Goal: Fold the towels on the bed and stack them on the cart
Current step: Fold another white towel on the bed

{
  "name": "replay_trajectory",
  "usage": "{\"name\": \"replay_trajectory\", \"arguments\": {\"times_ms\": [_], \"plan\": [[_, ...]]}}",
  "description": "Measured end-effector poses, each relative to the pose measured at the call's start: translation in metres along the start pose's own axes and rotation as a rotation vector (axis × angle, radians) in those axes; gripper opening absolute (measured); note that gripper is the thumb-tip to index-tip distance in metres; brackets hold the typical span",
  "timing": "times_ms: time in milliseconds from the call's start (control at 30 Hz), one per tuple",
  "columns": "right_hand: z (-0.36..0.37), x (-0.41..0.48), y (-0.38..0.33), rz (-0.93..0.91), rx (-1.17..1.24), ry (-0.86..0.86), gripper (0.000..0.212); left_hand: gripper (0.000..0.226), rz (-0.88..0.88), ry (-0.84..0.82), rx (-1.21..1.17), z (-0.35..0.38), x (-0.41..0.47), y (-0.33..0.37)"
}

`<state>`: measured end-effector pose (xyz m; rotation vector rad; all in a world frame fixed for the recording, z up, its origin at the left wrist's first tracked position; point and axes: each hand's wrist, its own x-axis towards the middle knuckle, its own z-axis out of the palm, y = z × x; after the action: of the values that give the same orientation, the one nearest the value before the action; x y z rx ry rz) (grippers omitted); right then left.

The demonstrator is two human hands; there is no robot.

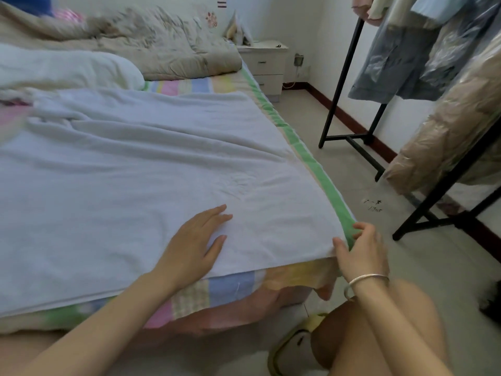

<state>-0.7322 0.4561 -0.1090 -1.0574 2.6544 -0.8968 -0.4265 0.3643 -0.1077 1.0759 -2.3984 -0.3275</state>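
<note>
Towel (135, 172): white, spread on the bed (233, 286), under the left fingers (217, 213).
Left hand (199, 240): fingers released, flat, pressing the towel.
Right hand (360, 253): fingers (342, 248) pinch the near corner.
Method: anchor with the left palm; carry the corner to the opposite edge, hems aligned.
Writing: floor marks (372, 205) beyond the right fingers, illegible.

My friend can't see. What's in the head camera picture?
A person's left hand presses flat on a big white towel spread over a pastel striped bed sheet, while the right hand pinches the towel's near right corner. A crumpled beige quilt lies at the far end, and a black metal clothes rack stands to the right.
</note>
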Motion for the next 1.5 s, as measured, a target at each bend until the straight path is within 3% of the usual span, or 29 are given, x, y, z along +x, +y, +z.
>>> {"name": "replay_trajectory", "arguments": {"times_ms": [100, 233, 367, 533, 667, 800, 900, 1000, 1067, 1167, 1267, 1333, 1433, 1500], "plan": [[0.020, -0.030, -0.039, -0.402, -0.083, 0.142, 0.048, 0.045, -0.085, 0.096, -0.005, -0.019, -0.023, -0.013], [0.072, -0.090, -0.109, -0.909, -0.163, -0.048, 0.053, 0.061, -0.182, 0.029, 0.219, -0.040, -0.058, -0.043], [0.121, -0.159, -0.168, -1.139, -0.281, -0.274, 0.065, 0.074, -0.314, -0.080, 0.447, -0.066, -0.103, -0.072], [0.144, -0.225, -0.211, -1.479, -0.121, -0.351, 0.060, 0.071, -0.436, -0.082, 0.508, -0.114, -0.179, -0.115], [0.152, -0.233, -0.252, -1.413, 0.060, -0.251, 0.042, 0.059, -0.630, 0.083, 0.388, -0.154, -0.233, -0.150], [0.167, -0.249, -0.279, -1.582, 0.036, -0.285, 0.041, 0.061, -0.777, 0.224, 0.264, -0.183, -0.260, -0.176], [0.174, -0.267, -0.290, -1.665, -0.010, -0.228, 0.036, 0.063, -0.748, 0.248, 0.323, -0.190, -0.265, -0.188], [0.182, -0.280, -0.297, -1.665, 0.071, -0.165, 0.019, 0.036, -0.711, 0.440, 0.421, -0.197, -0.263, -0.188], [0.187, -0.284, -0.295, -1.650, 0.075, -0.168, 0.021, 0.030, -0.733, 0.535, 0.504, -0.203, -0.263, -0.190], [0.187, -0.284, -0.294, -1.637, 0.104, -0.234, 0.022, 0.038, -0.840, 0.504, 0.567, -0.210, -0.270, -0.199], [0.181, -0.286, -0.298, -1.697, 0.226, -0.303, 0.002, 0.039, -0.916, 0.462, 0.553, -0.216, -0.275, -0.201], [0.175, -0.289, -0.301, -1.733, 0.264, -0.325, 0.008, 0.040, -0.925, 0.441, 0.565, -0.218, -0.280, -0.200], [0.178, -0.292, -0.298, -1.729, 0.210, -0.393, 0.001, 0.038, -0.932, 0.280, 0.646, -0.214, -0.283, -0.196], [0.182, -0.292, -0.296, -1.696, 0.153, -0.469, 0.009, 0.032, -0.950, 0.108, 0.723, -0.211, -0.278, -0.189]]}}
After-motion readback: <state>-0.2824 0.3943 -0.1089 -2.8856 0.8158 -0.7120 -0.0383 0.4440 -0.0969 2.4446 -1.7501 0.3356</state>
